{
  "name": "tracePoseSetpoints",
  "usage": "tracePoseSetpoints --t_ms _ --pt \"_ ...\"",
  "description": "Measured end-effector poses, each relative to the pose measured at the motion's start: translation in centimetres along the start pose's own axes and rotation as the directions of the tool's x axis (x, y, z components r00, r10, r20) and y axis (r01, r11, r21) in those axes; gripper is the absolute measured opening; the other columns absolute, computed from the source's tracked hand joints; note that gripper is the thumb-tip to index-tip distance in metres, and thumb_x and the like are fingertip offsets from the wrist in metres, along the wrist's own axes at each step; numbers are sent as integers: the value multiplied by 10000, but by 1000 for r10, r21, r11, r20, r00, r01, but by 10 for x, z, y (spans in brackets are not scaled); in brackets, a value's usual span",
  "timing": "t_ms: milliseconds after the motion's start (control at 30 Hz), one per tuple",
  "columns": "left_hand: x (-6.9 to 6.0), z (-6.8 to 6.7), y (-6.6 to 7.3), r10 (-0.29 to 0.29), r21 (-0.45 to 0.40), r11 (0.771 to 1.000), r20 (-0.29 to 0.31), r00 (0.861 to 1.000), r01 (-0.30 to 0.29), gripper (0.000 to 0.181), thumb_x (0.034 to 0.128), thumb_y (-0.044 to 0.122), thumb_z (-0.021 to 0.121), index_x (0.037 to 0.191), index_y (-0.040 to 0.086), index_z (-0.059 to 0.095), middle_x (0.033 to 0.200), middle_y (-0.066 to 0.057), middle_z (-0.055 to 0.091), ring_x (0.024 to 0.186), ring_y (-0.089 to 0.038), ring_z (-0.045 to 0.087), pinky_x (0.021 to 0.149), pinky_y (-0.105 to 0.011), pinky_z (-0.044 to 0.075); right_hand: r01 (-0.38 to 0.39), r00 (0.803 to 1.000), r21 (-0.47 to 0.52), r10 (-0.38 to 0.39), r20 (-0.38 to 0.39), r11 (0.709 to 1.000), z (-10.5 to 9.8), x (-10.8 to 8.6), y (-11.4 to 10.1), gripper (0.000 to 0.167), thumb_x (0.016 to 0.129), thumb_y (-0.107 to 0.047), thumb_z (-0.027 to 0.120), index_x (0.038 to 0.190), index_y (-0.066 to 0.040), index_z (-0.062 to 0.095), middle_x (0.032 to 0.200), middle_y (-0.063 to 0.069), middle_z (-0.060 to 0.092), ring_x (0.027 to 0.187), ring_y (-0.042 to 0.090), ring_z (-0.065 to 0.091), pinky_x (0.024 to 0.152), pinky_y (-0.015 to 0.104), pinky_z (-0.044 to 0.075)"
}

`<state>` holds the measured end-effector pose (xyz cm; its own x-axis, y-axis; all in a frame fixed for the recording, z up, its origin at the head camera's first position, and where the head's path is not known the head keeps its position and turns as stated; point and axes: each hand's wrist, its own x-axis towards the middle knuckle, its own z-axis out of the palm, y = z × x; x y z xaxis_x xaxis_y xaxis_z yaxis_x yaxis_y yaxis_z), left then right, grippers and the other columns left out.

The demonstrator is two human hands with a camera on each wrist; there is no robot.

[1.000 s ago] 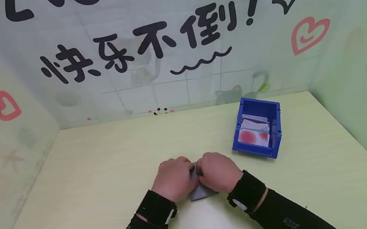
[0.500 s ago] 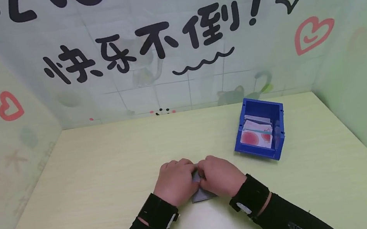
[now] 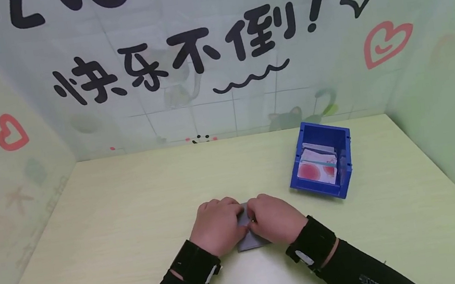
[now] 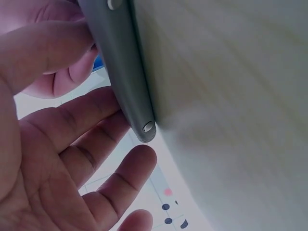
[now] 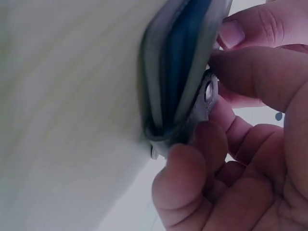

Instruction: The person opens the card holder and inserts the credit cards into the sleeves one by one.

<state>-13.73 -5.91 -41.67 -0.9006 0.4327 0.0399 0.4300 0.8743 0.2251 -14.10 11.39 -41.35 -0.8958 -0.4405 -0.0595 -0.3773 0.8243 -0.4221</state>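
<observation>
A small grey wallet [image 3: 252, 242] lies on the table between my two hands. My left hand [image 3: 216, 227] holds its left side, and in the left wrist view the thumb lies on it while fingers touch its far edge. With thumb and fingertips, my right hand [image 3: 277, 218] pinches the wallet's strap beside a round metal snap [image 5: 208, 90]. In the right wrist view, the wallet's side [image 5: 166, 72] gapes a little and its blue inside shows. Fingers cover much of the wallet in the head view.
A blue plastic box [image 3: 322, 160] stands at the back right, holding several printed cards [image 3: 317, 170]. Pale table surface [image 3: 139, 198] surrounds the hands. Printed cloth walls [image 3: 206, 116] rise at the back and both sides.
The right hand has shifted very slightly to the right, baring a bit more of the wallet between the hands. The left hand keeps its hold, and the box has stayed in place.
</observation>
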Motion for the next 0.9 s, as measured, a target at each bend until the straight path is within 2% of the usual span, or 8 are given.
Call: tracePoseSetpoints --t_ms 367,733,900 --pt "0 -1 0 -7 -13 1000 34 999 7 314 931 342 767 1207 193 779 1256 -3 723 1145 -319 654 1073 -549 474 0 1000 30 0 5 1000 1 -1 -1 203 891 -31 624 721 -108 545 690 -7 465 642 158 443 591 284 337" --pt "0 -2 0 -9 -8 1000 34 999 9 320 928 357 779 1207 200 778 1265 1 721 1088 -300 652 1019 -550 494 5 1000 43 -6 23 999 1 -1 1 210 901 -25 604 723 -104 527 688 -15 421 635 160 421 589 284 309" --pt "0 -1 0 -10 -6 1000 36 999 11 316 924 361 783 1200 205 779 1266 9 720 1070 -292 646 993 -546 494 8 1000 41 -9 24 999 1 -1 2 203 900 -30 611 732 -108 527 697 -9 449 649 161 435 597 285 323"
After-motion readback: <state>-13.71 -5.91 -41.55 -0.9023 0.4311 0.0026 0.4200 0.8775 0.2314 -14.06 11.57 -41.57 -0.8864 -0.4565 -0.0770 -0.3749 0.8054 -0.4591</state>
